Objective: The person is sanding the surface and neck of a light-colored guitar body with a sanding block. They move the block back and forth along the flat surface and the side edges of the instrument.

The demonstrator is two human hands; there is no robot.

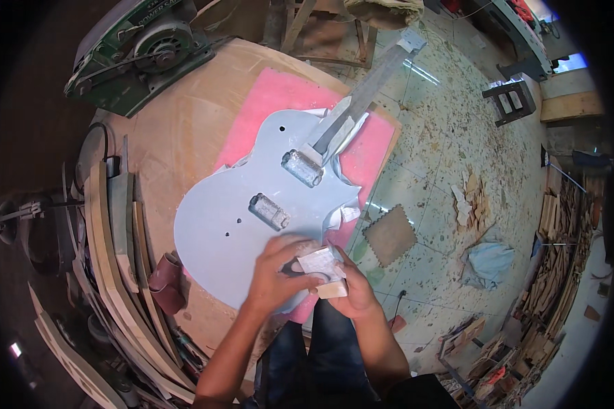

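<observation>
Over the lower right of a grey-painted guitar body (211, 245) on a pink foam sheet (266, 88), my left hand (276, 273) grips a small light block with white paper (317, 262), thumb across its front. My right hand (355, 293) holds the same bundle from the right, with a tan wooden part (331, 290) showing below the paper. The guitar's grey neck (368, 88) points away to the upper right. Its body has two rectangular cavities, several small holes and some peeling masking along the right edge.
A green machine (157, 54) stands at the upper left of the table (164, 143). Long wood strips (102, 225) and a maroon curved object (164, 286) lie to the left. On the littered floor at right are a blue cloth (488, 262), a dark frame (508, 102) and stacked scrap wood (552, 238).
</observation>
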